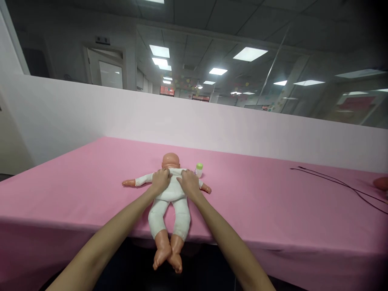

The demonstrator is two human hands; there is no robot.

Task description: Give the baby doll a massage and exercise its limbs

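Note:
A baby doll (173, 190) with a white cloth body lies stretched out on the pink-covered table, its bald head (170, 159) pointing away from me. No facial features show on the head. Both doll arms spread sideways, and the crossed feet (168, 252) hang past the table's front edge. My left hand (161, 180) grips the upper torso at its left side, fingers curled into the cloth. At the other side, my right hand (189, 182) holds the torso in the same way. The cloth between my hands looks bunched; my fingertips are partly hidden.
A small bottle with a green cap (199, 170) stands just beyond my right hand. Thin black cords (336, 181) run across the pink cloth (257, 202) at the right. A rounded brownish object (380, 183) is cut off at the right edge. Behind the table rises a white half wall (212, 125) with glass above.

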